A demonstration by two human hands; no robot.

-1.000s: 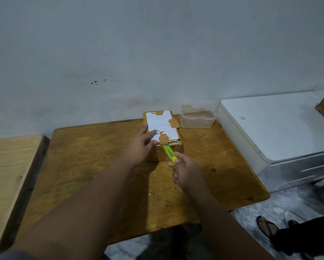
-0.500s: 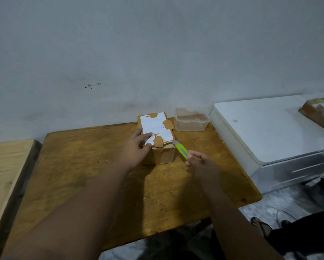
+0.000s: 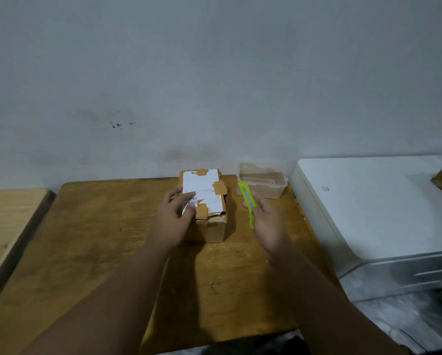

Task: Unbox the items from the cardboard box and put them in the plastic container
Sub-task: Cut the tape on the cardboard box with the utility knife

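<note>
- The right hand has drawn the green cutter away from the cardboard box, its grip clamped on the handle.
- The left hand lies flat on the box's torn white label; brown tape patches.
- The box sits mid-surface; the plastic container stands by the grey wall.

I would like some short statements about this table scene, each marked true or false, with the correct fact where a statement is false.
1. The right hand holds a green utility knife. True.
2. The left hand rests on the cardboard box. True.
3. The plastic container stands to the left of the box. False: it stands to the right, near the wall.
4. The knife is cutting the box tape. False: it is held apart from the box, to its right.
5. The box lies on the white appliance. False: it stands on the wooden table.
</note>
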